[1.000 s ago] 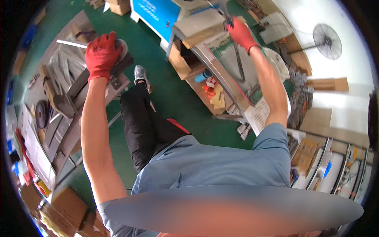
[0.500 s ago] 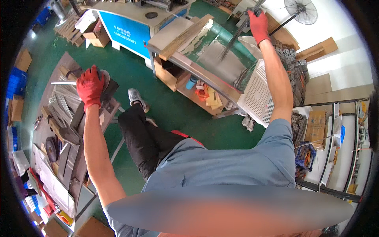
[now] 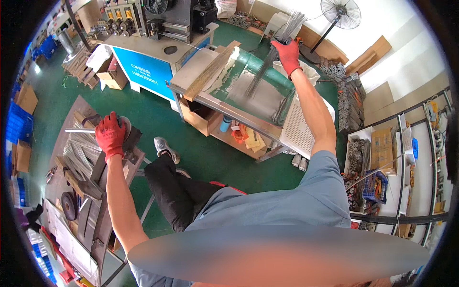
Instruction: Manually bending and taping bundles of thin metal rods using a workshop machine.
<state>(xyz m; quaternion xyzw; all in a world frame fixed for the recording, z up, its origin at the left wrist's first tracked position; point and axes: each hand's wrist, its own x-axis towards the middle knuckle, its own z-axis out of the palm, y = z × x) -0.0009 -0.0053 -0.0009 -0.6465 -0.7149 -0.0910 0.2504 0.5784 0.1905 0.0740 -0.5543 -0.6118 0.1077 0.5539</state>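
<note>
My right hand, in a red glove, grips a bundle of thin grey metal wires around its middle. The bundle slants over the green and grey tray on the far bench, its lower ends close to the tray's surface. Above the fist, the upper ends fan out. Over the left bench, my red-gloved left hand is closed around a pale metal rod that sticks out to the left. A round metal part shows beside that hand. Loose pale wires lie just below it.
A wooden strip lies along the far bench's left side, and a white perforated basket stands at its right. Behind are a blue-fronted machine and a standing fan. Shelves line the right.
The whole view has shifted, bringing the machine further in. My right hand has moved slightly left with the wire bundle, which now looks sharper and more spread. My left hand stays at the rod.
</note>
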